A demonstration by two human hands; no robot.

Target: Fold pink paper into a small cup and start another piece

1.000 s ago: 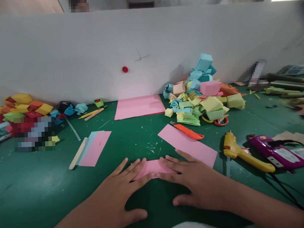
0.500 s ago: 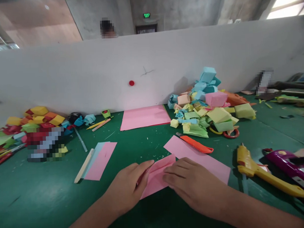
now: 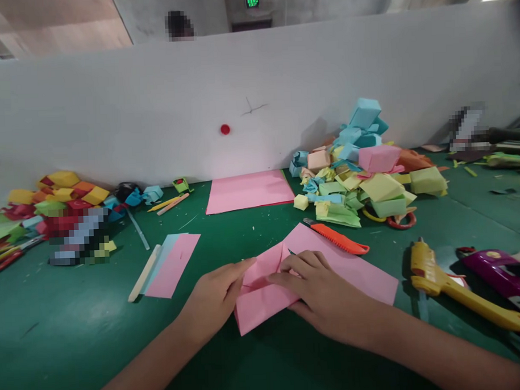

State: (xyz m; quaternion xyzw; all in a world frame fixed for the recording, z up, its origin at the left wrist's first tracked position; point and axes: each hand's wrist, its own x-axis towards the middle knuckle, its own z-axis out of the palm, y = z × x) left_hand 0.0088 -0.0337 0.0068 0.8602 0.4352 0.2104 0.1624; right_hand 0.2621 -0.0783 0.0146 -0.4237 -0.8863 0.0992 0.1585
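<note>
Clearly, the paper (image 3: 264, 308) I hold is light: I judge it thin yet crisp, stiff along its creases and soft across the loose panels. It should bend readily, dent if squeezed and tear if pulled hard; its dry surface seems unlikely to slip. The folded edges look like the best places to take hold, with a gentle pinch.

It sits at the lower centre of the frame, over the counter (image 3: 206, 367); I cannot tell whether it touches down. My left grip (image 3: 214, 296) pinches its left edge, and my right grip (image 3: 316, 287) is closed on its right side, fingers over the top, thumb low at the near edge.

It is plain pink, folded into a shallow pocket: a smooth front panel, a shaded hollow behind, one peak raised toward the top of the frame.
</note>
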